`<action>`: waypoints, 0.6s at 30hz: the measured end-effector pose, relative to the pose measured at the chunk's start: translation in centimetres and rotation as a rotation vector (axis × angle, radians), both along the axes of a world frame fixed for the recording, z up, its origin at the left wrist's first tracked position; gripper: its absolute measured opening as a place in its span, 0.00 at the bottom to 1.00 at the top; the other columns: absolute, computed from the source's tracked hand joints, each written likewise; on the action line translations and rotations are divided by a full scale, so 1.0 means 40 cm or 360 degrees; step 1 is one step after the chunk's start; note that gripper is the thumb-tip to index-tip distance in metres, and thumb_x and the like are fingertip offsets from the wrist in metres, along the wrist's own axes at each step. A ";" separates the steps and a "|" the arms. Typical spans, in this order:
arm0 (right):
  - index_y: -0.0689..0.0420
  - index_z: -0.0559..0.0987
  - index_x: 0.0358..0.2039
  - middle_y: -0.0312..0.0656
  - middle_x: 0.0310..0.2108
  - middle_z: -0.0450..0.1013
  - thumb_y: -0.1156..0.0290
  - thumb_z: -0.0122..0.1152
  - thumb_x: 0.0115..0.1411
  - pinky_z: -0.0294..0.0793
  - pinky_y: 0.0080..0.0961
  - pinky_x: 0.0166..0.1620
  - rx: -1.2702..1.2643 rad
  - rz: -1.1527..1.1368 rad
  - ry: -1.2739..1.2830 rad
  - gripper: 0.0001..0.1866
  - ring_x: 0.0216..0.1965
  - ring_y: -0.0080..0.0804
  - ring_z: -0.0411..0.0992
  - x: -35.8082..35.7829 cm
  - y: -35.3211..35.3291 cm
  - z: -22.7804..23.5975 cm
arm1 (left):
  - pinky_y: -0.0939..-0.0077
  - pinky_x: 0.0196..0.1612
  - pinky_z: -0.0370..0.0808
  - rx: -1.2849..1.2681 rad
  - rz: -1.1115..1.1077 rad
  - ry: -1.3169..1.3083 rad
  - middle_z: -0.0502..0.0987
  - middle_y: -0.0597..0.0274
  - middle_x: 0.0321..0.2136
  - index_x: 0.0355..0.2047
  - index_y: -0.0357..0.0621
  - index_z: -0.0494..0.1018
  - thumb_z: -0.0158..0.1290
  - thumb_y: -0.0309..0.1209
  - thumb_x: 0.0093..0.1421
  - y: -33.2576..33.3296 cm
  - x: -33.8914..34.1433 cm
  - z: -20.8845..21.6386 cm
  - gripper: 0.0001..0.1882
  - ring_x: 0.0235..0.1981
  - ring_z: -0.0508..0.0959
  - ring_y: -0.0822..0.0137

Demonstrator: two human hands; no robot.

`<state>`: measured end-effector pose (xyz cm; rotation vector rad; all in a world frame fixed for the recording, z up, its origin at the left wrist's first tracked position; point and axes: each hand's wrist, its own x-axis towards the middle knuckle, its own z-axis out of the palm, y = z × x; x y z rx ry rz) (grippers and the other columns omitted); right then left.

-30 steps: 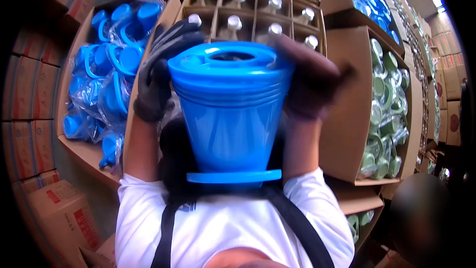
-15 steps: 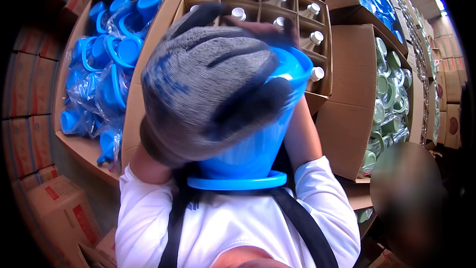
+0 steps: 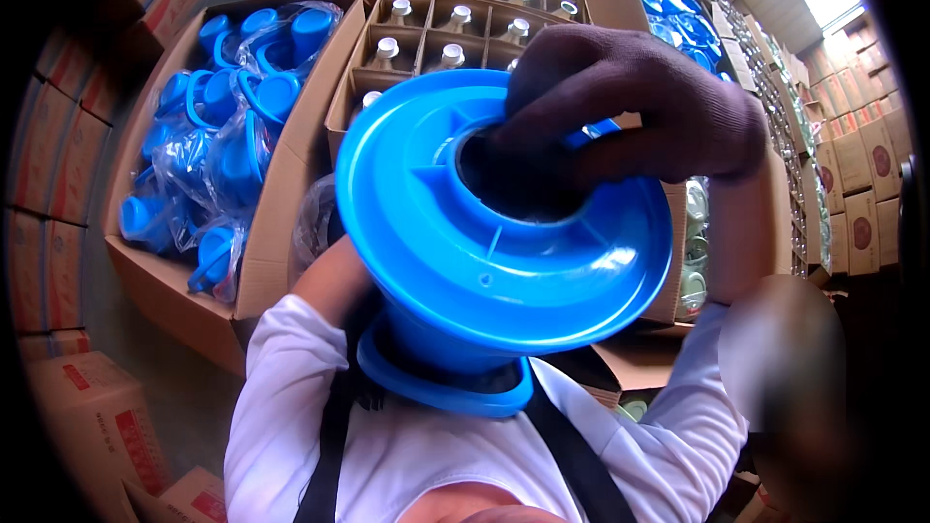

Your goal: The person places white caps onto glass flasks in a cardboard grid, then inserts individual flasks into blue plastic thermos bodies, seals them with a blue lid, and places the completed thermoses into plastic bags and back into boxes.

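Note:
In front of my chest is a blue plastic piece, with a broad flared top, a round central opening and a tapering body. A blue loop sits at its lower end against my shirt. My right hand, in a dark brownish glove, curls over the far right side of the top; its fingers are closed, with the tips down in the dark opening. My left forearm reaches up behind the blue piece, which hides the hand itself.
At left stands an open carton of blue plastic parts in clear bags. Beyond the blue piece, a divided carton holds clear bottles with white caps. Green parts lie in a carton at right. Stacked closed cartons line the left side.
The blue piece has tilted, turning its flared top towards my view. My grey-gloved left hand has gone from its front to out of sight. My right hand has come over the top.

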<state>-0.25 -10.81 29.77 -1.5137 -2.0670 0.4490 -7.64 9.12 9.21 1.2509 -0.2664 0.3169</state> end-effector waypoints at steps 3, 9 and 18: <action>0.54 0.81 0.44 0.43 0.33 0.71 0.68 0.67 0.50 0.71 0.34 0.44 -0.0209 -0.0139 -0.0374 0.19 0.38 0.38 0.71 -0.098 0.005 0.055 | 0.66 0.52 0.71 0.0013 -0.0096 0.0067 0.74 0.55 0.48 0.50 0.37 0.69 0.44 0.45 0.66 -0.037 -0.016 0.001 0.24 0.48 0.75 0.62; 0.51 0.78 0.25 0.38 0.27 0.72 0.63 0.59 0.53 0.70 0.37 0.39 -0.0435 -0.0480 -0.1339 0.07 0.32 0.36 0.72 -0.201 0.040 0.031 | 0.71 0.51 0.72 0.0220 -0.0312 0.0115 0.73 0.57 0.50 0.54 0.39 0.65 0.45 0.44 0.66 0.025 -0.108 0.010 0.24 0.49 0.75 0.65; 0.63 0.81 0.27 0.43 0.20 0.72 0.51 0.55 0.61 0.69 0.25 0.33 -0.1199 -0.2078 -0.0227 0.24 0.24 0.23 0.68 -0.086 -0.100 -0.065 | 0.68 0.50 0.71 0.0767 0.0233 0.0254 0.73 0.49 0.50 0.62 0.42 0.58 0.62 0.34 0.49 -0.198 -0.360 0.052 0.41 0.48 0.75 0.58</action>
